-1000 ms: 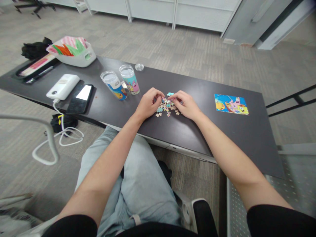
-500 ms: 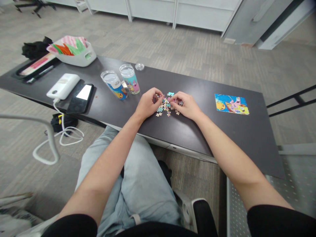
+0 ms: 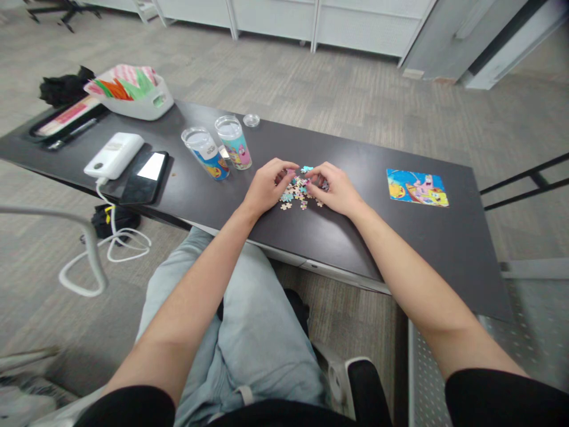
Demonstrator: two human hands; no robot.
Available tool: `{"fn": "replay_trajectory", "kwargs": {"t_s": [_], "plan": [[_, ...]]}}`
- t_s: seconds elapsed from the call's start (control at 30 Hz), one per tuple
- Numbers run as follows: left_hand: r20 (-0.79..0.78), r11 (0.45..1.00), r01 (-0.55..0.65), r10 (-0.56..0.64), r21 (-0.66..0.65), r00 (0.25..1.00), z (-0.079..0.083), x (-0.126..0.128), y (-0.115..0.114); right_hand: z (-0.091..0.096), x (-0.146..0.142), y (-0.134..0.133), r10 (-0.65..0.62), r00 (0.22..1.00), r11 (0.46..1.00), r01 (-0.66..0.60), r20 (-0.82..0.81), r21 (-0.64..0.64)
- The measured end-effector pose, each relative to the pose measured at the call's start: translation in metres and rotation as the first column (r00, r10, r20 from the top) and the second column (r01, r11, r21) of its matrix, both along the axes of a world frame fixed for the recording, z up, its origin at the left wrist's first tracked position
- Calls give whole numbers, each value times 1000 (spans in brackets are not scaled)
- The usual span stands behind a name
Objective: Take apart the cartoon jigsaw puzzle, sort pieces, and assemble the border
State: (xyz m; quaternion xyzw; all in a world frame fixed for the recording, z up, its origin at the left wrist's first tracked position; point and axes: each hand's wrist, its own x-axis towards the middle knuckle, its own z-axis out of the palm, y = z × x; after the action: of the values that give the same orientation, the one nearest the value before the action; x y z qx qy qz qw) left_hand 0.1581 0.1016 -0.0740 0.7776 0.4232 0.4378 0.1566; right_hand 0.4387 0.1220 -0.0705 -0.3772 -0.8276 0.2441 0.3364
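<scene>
A small heap of loose puzzle pieces (image 3: pixel 299 196) lies on the dark table (image 3: pixel 275 231) in front of me. My left hand (image 3: pixel 269 187) rests at the heap's left side, fingers curled and pinched on a small pink piece. My right hand (image 3: pixel 335 188) sits at the heap's right side, fingers bent and pinching a piece close to the left fingertips. The two hands nearly touch above the heap. Both pinched pieces are too small to make out in detail.
A finished cartoon puzzle (image 3: pixel 416 188) lies to the right. Two clear printed tubes (image 3: pixel 205 154) (image 3: pixel 233 142) and a round lid (image 3: pixel 251 120) stand left of the hands. Further left are a phone (image 3: pixel 146 177), a white power bank (image 3: pixel 114 155), and a white basket (image 3: pixel 133 92).
Both hands have drawn closer together over the heap, fingertips now almost meeting. The left fingers have lifted slightly with a pink piece.
</scene>
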Motion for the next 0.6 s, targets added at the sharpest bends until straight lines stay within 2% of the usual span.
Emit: {"fn": "replay_trajectory", "kwargs": {"t_s": [0.1, 0.27, 0.47, 0.6], "plan": [[-13, 1000, -4, 4, -14, 1000, -2, -1, 1, 0, 1, -2, -70, 993, 996, 64, 96, 61], [-31, 999, -2, 1, -36, 1000, -2, -2, 0, 5, 2, -2, -74, 981, 997, 75, 178, -2], [-5, 1000, 15, -15, 14, 1000, -3, -2, 1, 2, 2, 2, -40, 987, 997, 50, 155, -56], [22, 999, 21, -21, -24, 1000, -1, -1, 1, -5, 2, 6, -15, 999, 998, 18, 48, -56]]}}
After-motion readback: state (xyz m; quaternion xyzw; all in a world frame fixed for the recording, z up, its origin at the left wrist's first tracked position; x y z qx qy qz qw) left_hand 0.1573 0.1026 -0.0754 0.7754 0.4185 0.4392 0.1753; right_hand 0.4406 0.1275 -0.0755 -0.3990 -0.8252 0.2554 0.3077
